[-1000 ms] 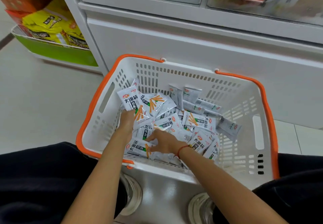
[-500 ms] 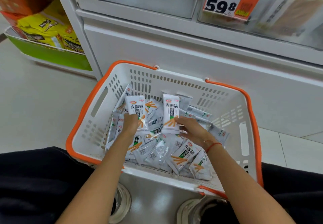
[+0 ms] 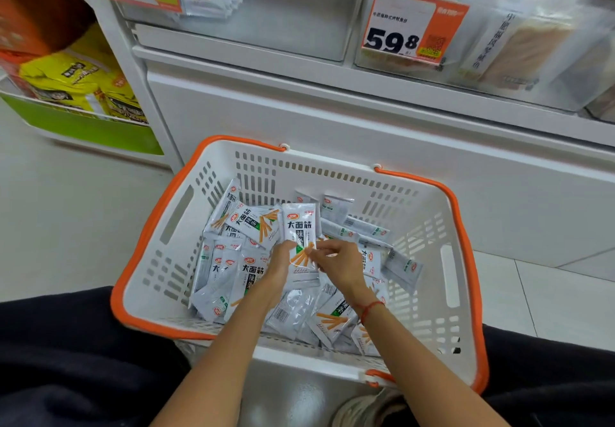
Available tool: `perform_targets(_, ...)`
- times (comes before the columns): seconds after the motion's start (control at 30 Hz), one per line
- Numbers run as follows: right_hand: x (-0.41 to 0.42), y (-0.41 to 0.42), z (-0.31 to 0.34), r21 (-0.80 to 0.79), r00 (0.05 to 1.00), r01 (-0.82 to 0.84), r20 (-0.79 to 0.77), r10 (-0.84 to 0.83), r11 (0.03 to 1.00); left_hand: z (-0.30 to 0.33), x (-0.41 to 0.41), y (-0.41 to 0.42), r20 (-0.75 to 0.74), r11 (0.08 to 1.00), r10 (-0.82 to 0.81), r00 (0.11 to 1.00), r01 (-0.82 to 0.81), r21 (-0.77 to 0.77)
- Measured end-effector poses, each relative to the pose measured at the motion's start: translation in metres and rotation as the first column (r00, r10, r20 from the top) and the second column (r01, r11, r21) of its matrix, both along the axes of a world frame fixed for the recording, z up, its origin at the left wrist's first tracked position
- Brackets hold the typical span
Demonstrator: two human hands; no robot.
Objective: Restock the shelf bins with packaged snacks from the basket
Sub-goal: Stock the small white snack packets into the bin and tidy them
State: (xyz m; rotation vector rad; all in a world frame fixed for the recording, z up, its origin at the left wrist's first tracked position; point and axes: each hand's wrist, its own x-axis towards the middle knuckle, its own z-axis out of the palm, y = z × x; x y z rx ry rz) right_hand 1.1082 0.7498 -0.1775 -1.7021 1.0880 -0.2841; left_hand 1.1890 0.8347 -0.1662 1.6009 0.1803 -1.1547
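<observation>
Orange rim runs round our white basket (image 3: 429, 253), which sits on the floor just before the shelf base. Inside, above the loose packets (image 3: 293, 310), our left hand (image 3: 278, 268) and right hand (image 3: 339, 263) both pinch one upright packet (image 3: 301, 230) by its lower edges, fingers curled on it. Open room remains along the basket's right wall. Clear bins (image 3: 299, 17) stand above, one partly filled.
</observation>
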Motion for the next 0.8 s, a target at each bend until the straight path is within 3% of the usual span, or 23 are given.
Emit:
perform_targets(0.27,-0.006,-0.008,0.004,0.081,0.992,-0.120,-0.018,0.122,0.989,-0.014,0.002,-0.001,0.071,0.983,-0.161,0.984,0.153,0.099)
perform_targets(0.37,-0.015,-0.028,0.016,0.269,0.976,-0.205,-0.010,0.216,0.941,-0.018,0.008,0.001,0.003,0.998,-0.059,0.998,0.059,0.004)
perform_targets(0.43,-0.027,-0.045,0.016,0.220,0.973,-0.153,-0.140,0.186,0.964,-0.021,0.013,0.003,-0.062,0.999,0.026,0.998,-0.029,-0.040)
perform_targets(0.47,-0.035,-0.053,0.013,0.075,0.932,-0.195,-0.298,0.208,0.978,-0.022,0.014,0.004,-0.095,0.996,0.057,0.994,-0.063,-0.060)
perform_targets(0.53,-0.049,-0.057,0.004,-0.135,0.754,-0.457,-0.583,0.302,0.879,-0.019,0.015,0.004,-0.162,0.986,0.104,0.981,-0.123,-0.111)
perform_targets(0.6,-0.058,-0.044,-0.010,-0.094,0.583,-0.661,-0.689,0.430,0.745,-0.015,0.015,0.003,-0.196,0.979,0.128,0.972,-0.156,-0.133)
perform_targets(0.67,-0.063,-0.025,-0.021,-0.076,0.479,-0.739,-0.758,0.442,0.670,-0.014,0.014,0.001,-0.197,0.977,0.134,0.971,-0.162,-0.135)
perform_targets(0.73,-0.065,-0.014,-0.031,-0.102,0.445,-0.712,-0.832,0.333,0.695,-0.014,0.014,0.000,-0.216,0.968,0.161,0.963,-0.196,-0.154)
perform_targets(0.8,-0.066,-0.013,-0.034,-0.120,0.438,-0.588,-0.879,0.190,0.800,-0.014,0.013,-0.001,-0.228,0.962,0.178,0.957,-0.218,-0.165)
